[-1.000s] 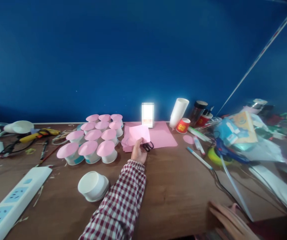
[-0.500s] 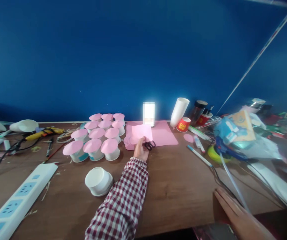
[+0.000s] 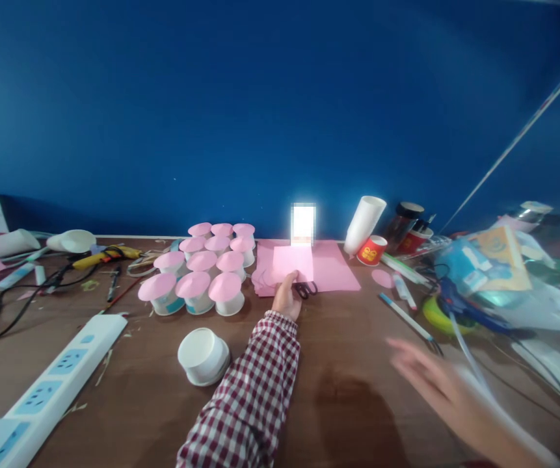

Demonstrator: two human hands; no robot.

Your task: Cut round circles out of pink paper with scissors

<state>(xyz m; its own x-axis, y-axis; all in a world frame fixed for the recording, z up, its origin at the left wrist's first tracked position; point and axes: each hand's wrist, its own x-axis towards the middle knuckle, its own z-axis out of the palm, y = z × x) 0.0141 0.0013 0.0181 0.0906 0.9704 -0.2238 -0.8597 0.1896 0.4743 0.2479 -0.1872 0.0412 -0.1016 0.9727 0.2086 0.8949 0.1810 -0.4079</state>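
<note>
My left hand (image 3: 287,298), in a checkered sleeve, reaches to the back of the table. Its fingers are closed on the near edge of a small pink paper sheet (image 3: 293,262), partly hidden by the thumb. This sheet lies over larger pink sheets (image 3: 335,266). Black scissor handles (image 3: 305,290) show just right of the hand. My right hand (image 3: 423,370), smeared by motion, is over the right side of the table with fingers stretched out and nothing in it. Left of my left arm stands a white paper bowl (image 3: 202,356), seemingly stacked.
Several white cups topped with pink paper discs (image 3: 194,284) stand in rows at left. A power strip (image 3: 60,383) lies front left. At right are stacked white cups (image 3: 365,224), a red cup (image 3: 372,250), markers (image 3: 405,315), a glue gun (image 3: 469,305) and plastic bags (image 3: 494,260).
My right hand has moved up and leftward from the table's front edge. The view has turned slightly left. My left hand keeps its hold on the small pink sheet.
</note>
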